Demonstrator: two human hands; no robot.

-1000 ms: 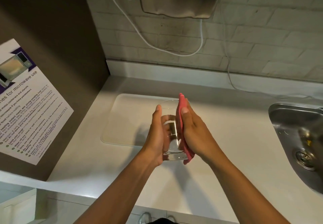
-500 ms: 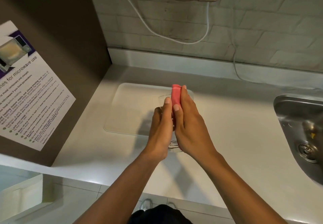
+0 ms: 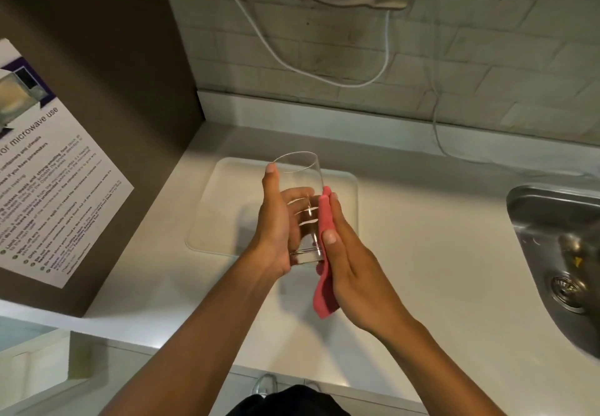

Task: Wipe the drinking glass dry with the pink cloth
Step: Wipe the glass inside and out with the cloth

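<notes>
A clear drinking glass [image 3: 300, 185] is held above the counter, mouth pointing away from me. My left hand [image 3: 276, 230] grips it from the left, thumb near the rim and fingers showing through the glass. My right hand [image 3: 350, 259] presses a folded pink cloth [image 3: 324, 253] flat against the glass's right side near its base. The cloth's lower end hangs below the glass.
A white tray [image 3: 227, 207] lies on the pale counter [image 3: 422, 253] under the hands. A steel sink [image 3: 558, 253] is at the right. A brown wall with a microwave notice [image 3: 48, 194] stands at the left. White cables [image 3: 324, 68] hang on the tiled back wall.
The cloth has slid from the glass's rim down to its base along the right side, so the upper glass now shows. The left hand keeps its hold.
</notes>
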